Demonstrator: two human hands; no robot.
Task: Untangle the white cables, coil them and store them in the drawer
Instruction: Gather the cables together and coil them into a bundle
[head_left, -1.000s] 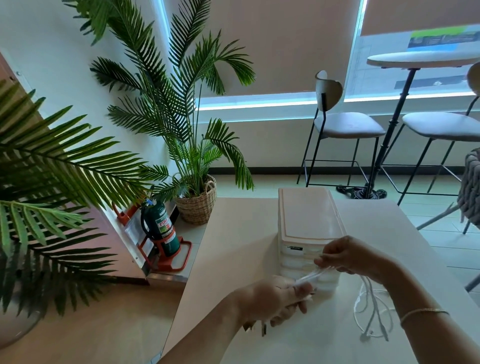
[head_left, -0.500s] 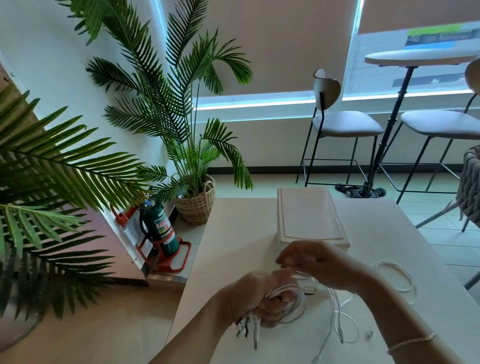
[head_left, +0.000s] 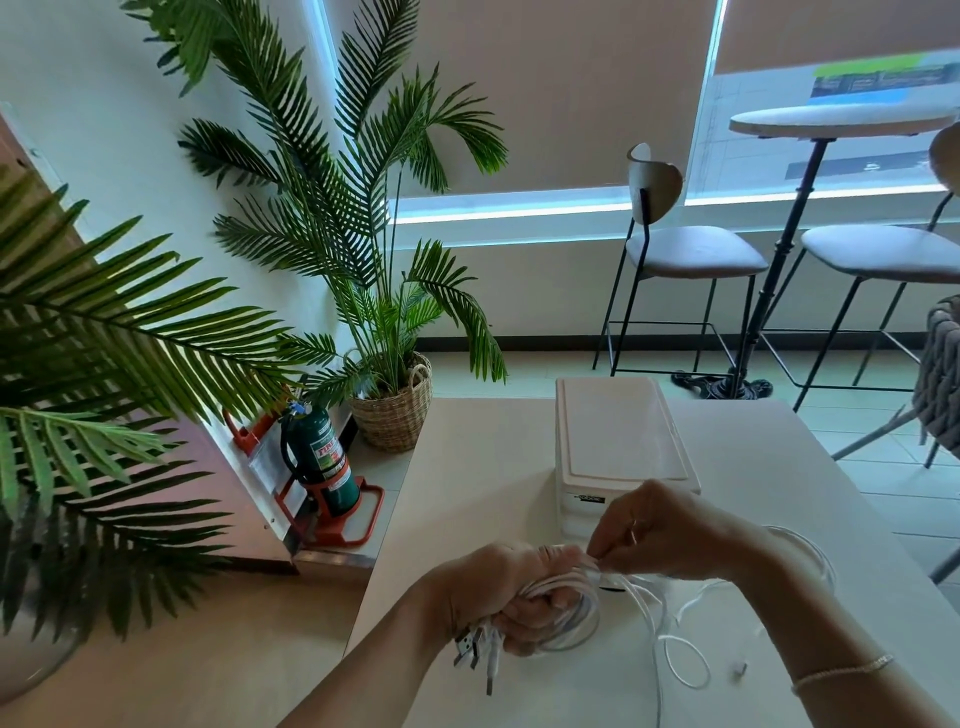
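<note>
Since a second ago, your left hand (head_left: 511, 592) now grips a coil of white cables (head_left: 569, 613) before the drawer unit (head_left: 618, 441). Your right hand (head_left: 660, 530) pinches the next strand; coiling continues.

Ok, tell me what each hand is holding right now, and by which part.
Left hand grips the coiled white cables around the bundle's loops, plug ends hanging below. Right hand pinches a loose strand beside the coil.

Our hands cover the lower front of the drawer unit (head_left: 623, 441), so we cannot tell its drawers' state. The left hand (head_left: 498, 592) hides part of the cable coil (head_left: 571, 618). A trailing cable (head_left: 657, 691) is cut off at the surface's near edge.
</note>
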